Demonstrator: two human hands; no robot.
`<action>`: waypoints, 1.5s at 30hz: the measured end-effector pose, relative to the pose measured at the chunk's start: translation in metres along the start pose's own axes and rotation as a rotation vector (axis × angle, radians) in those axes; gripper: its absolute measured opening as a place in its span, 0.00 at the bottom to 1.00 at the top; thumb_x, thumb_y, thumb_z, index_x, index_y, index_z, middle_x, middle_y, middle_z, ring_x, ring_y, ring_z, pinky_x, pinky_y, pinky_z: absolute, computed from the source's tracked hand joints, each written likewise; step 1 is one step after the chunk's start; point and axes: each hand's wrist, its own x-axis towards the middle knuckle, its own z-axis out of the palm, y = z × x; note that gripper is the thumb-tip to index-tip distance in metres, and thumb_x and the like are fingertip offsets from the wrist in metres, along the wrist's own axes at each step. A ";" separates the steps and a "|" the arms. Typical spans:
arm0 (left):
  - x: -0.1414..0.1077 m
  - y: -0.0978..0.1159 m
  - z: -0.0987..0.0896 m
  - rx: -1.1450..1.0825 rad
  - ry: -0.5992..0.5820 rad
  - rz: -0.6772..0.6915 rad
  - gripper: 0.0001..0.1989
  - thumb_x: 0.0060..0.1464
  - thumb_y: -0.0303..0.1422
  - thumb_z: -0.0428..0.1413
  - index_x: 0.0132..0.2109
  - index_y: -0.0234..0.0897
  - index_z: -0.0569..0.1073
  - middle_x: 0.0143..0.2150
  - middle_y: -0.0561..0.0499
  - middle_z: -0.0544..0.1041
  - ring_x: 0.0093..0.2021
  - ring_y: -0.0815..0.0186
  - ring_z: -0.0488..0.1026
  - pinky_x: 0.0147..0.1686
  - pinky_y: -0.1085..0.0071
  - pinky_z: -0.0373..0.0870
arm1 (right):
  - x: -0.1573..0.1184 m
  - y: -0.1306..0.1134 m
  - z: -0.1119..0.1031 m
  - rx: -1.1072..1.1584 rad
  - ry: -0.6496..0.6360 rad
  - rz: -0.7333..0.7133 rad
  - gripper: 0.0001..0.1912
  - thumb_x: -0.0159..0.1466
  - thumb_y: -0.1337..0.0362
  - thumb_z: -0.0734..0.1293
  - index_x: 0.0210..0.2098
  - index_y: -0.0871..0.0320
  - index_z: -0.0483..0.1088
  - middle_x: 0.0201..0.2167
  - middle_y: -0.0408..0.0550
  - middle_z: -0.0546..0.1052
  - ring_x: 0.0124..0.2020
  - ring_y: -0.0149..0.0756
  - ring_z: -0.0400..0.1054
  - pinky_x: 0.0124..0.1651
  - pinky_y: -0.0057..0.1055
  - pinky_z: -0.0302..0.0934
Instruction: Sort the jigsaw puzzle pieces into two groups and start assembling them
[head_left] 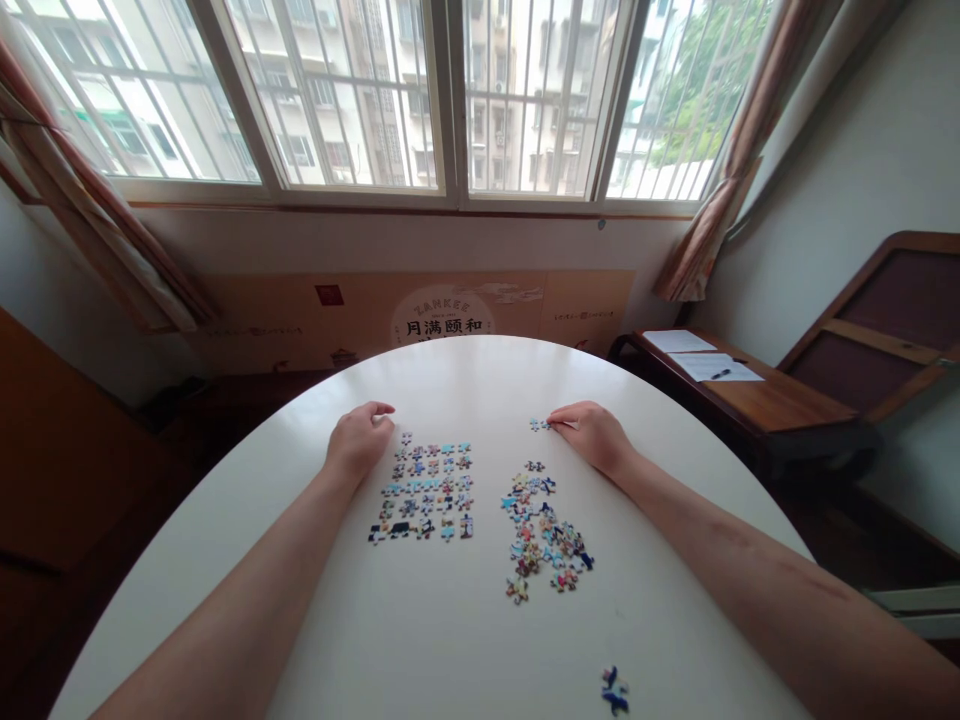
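Puzzle piece (547, 425) is being pinched by right hand (592, 436), 12 o'clock of loose pile (553, 552) on white surface (420, 640). Left hand (360, 441) curled; whether anything is being held cannot be told. Light edgewise grip being advised.

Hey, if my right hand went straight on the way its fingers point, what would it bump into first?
Your right hand points left across the table, so likely the light-blue puzzle pieces right by its fingers; whether they already touch is unclear.
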 end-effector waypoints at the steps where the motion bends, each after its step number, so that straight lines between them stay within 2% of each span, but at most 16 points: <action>1: 0.000 0.000 0.000 -0.001 0.001 -0.001 0.19 0.53 0.33 0.51 0.49 0.38 0.80 0.37 0.48 0.80 0.40 0.57 0.77 0.46 0.65 0.71 | 0.000 0.000 0.000 0.003 0.002 0.003 0.10 0.65 0.65 0.68 0.38 0.47 0.83 0.42 0.42 0.84 0.46 0.44 0.78 0.53 0.41 0.70; 10: 0.000 0.000 -0.001 0.009 0.003 0.001 0.18 0.53 0.33 0.51 0.48 0.39 0.80 0.39 0.48 0.81 0.43 0.57 0.77 0.49 0.66 0.71 | 0.000 0.001 0.002 0.032 0.020 -0.012 0.10 0.64 0.66 0.69 0.37 0.47 0.83 0.41 0.42 0.84 0.45 0.44 0.78 0.52 0.41 0.71; 15: 0.001 -0.001 0.000 0.003 0.003 0.006 0.18 0.53 0.33 0.51 0.48 0.39 0.80 0.38 0.48 0.80 0.42 0.58 0.77 0.49 0.66 0.71 | -0.001 0.000 0.003 0.050 0.072 -0.036 0.09 0.63 0.67 0.70 0.36 0.47 0.83 0.39 0.43 0.84 0.43 0.44 0.78 0.50 0.42 0.72; 18: 0.001 -0.002 0.000 0.007 0.004 0.010 0.18 0.53 0.33 0.51 0.48 0.38 0.80 0.37 0.48 0.80 0.41 0.57 0.76 0.48 0.66 0.71 | 0.000 -0.003 -0.002 0.056 0.164 -0.047 0.10 0.63 0.68 0.69 0.38 0.49 0.83 0.45 0.48 0.83 0.48 0.45 0.76 0.55 0.46 0.70; 20: 0.001 -0.003 0.000 0.009 0.001 0.014 0.18 0.53 0.33 0.51 0.47 0.39 0.80 0.37 0.48 0.80 0.41 0.57 0.76 0.47 0.66 0.71 | -0.001 -0.007 -0.008 0.076 0.213 -0.129 0.12 0.64 0.70 0.68 0.39 0.49 0.83 0.51 0.50 0.80 0.54 0.46 0.72 0.59 0.48 0.67; 22: 0.001 -0.002 0.000 0.010 -0.006 0.012 0.18 0.53 0.33 0.51 0.48 0.39 0.80 0.37 0.48 0.80 0.40 0.57 0.76 0.46 0.66 0.71 | -0.003 -0.014 -0.014 0.108 0.174 -0.296 0.17 0.63 0.75 0.66 0.40 0.48 0.83 0.53 0.48 0.79 0.57 0.45 0.70 0.59 0.48 0.67; 24: 0.001 -0.002 -0.001 0.011 -0.014 0.005 0.18 0.53 0.33 0.51 0.48 0.40 0.80 0.37 0.48 0.80 0.40 0.58 0.76 0.45 0.66 0.71 | -0.007 -0.023 -0.019 0.127 0.047 -0.454 0.22 0.60 0.79 0.65 0.39 0.46 0.82 0.54 0.46 0.79 0.58 0.44 0.69 0.59 0.49 0.66; 27: 0.001 -0.001 -0.001 0.015 -0.017 -0.003 0.18 0.53 0.34 0.51 0.48 0.40 0.80 0.38 0.48 0.80 0.40 0.58 0.76 0.45 0.66 0.71 | -0.013 -0.035 -0.023 0.134 -0.130 -0.535 0.24 0.57 0.80 0.66 0.38 0.44 0.82 0.55 0.44 0.78 0.60 0.44 0.68 0.60 0.50 0.65; 32: 0.002 -0.002 0.000 0.025 -0.015 -0.001 0.18 0.52 0.34 0.51 0.48 0.40 0.80 0.38 0.48 0.80 0.40 0.57 0.76 0.45 0.65 0.71 | -0.012 -0.034 -0.030 0.129 -0.249 -0.490 0.10 0.61 0.69 0.72 0.36 0.46 0.83 0.55 0.46 0.78 0.61 0.49 0.66 0.60 0.51 0.64; 35: 0.003 -0.003 0.000 0.028 -0.004 0.007 0.18 0.51 0.34 0.52 0.47 0.41 0.81 0.38 0.48 0.81 0.41 0.57 0.77 0.45 0.65 0.71 | -0.007 -0.020 -0.038 0.148 -0.309 -0.454 0.08 0.64 0.66 0.71 0.37 0.48 0.83 0.45 0.48 0.82 0.49 0.44 0.73 0.52 0.44 0.68; 38: 0.003 -0.005 0.001 0.025 -0.001 0.016 0.18 0.51 0.34 0.52 0.45 0.41 0.81 0.39 0.48 0.81 0.42 0.56 0.77 0.46 0.65 0.72 | -0.003 -0.006 -0.043 0.132 -0.355 -0.398 0.10 0.64 0.67 0.70 0.38 0.48 0.83 0.36 0.45 0.84 0.40 0.40 0.75 0.47 0.38 0.69; 41: 0.003 -0.006 0.002 0.023 0.000 0.029 0.17 0.51 0.33 0.51 0.44 0.42 0.82 0.40 0.48 0.81 0.43 0.56 0.77 0.47 0.64 0.72 | -0.002 0.005 -0.042 0.080 -0.321 -0.288 0.10 0.61 0.68 0.71 0.36 0.46 0.83 0.35 0.43 0.84 0.40 0.41 0.75 0.48 0.38 0.68; 45: 0.003 -0.005 0.002 0.038 0.000 0.035 0.16 0.51 0.33 0.52 0.43 0.43 0.82 0.41 0.48 0.82 0.44 0.56 0.77 0.48 0.64 0.72 | -0.003 0.015 -0.030 0.052 -0.190 -0.130 0.09 0.61 0.67 0.71 0.36 0.48 0.83 0.36 0.44 0.84 0.41 0.44 0.75 0.49 0.41 0.67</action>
